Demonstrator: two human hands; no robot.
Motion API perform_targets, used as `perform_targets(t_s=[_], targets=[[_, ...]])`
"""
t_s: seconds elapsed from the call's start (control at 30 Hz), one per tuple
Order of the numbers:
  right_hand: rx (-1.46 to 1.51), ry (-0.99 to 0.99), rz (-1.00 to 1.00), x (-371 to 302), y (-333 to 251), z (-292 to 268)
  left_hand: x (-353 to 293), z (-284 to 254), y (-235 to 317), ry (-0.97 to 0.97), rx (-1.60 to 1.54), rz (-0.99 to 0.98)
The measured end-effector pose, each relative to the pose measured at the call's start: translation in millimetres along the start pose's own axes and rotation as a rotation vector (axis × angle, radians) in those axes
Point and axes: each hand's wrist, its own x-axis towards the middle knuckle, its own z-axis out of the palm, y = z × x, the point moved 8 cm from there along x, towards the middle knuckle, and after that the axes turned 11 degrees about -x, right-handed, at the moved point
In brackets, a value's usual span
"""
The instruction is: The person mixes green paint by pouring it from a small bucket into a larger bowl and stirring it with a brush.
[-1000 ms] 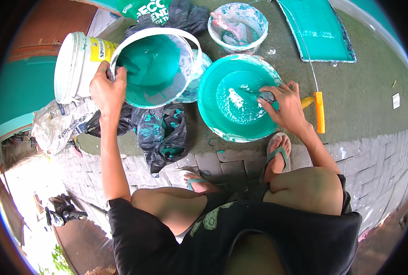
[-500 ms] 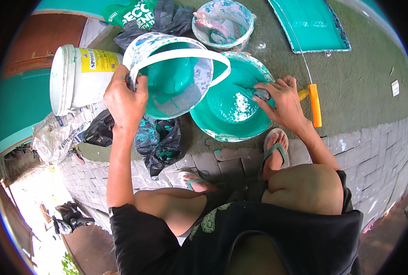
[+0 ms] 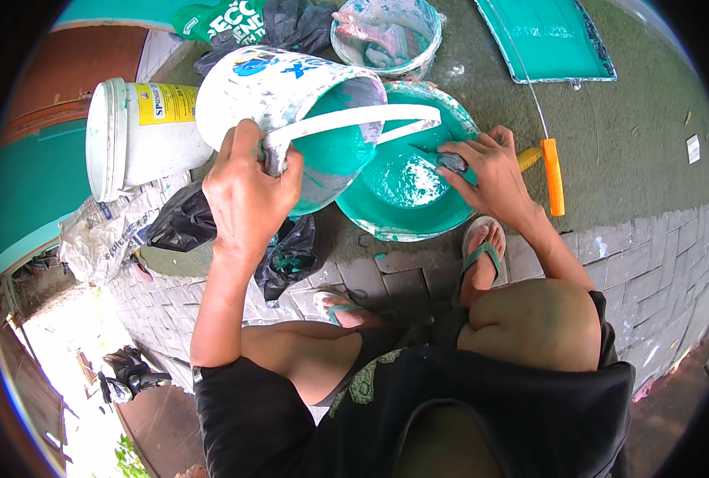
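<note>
My left hand [image 3: 251, 179] grips a white paint-smeared bucket [image 3: 235, 92] by its rim near the end of the white handle. Tipped on its side, the bucket has its mouth turned right, and teal paint coats its inside. Beneath and to the right of that mouth sits a round basin [image 3: 394, 233] of teal paint. My right hand [image 3: 494, 171] is closed on a grey, paint-smeared handle [image 3: 452, 162] over the basin's right side. The far end of this tool is down by the paint, and I cannot make out its kind.
A second white bucket [image 3: 103, 151] lies at the left beside black plastic bags [image 3: 183, 219]. Behind the basin stands a smeared tub [image 3: 438, 48] with rags inside. A teal-filled paint tray [image 3: 542, 44] and an orange-handled roller frame [image 3: 554, 179] are at the right. My sandalled feet rest on pavers.
My left hand has moved right and tipped the bucket further, bringing its mouth over the basin's left part. The right hand keeps its grip and has barely moved.
</note>
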Motion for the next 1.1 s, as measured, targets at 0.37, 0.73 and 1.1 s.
perform_targets(t_s=[0.37,0.73,1.1], targets=[[0.001,-0.016,-0.013,-1.4,-2.2,4.7,1.0,0.1,-1.2,-0.009,0.003,-0.007],[0.024,-0.053,-0.016,1.6,-6.0,3.8,8.8,-13.3,-33.3,0.07,-0.065,-0.138],[0.013,-0.038,-0.033,0.7,-8.8,3.2,1.1,-6.6,-8.8,0.044,-0.029,-0.047]])
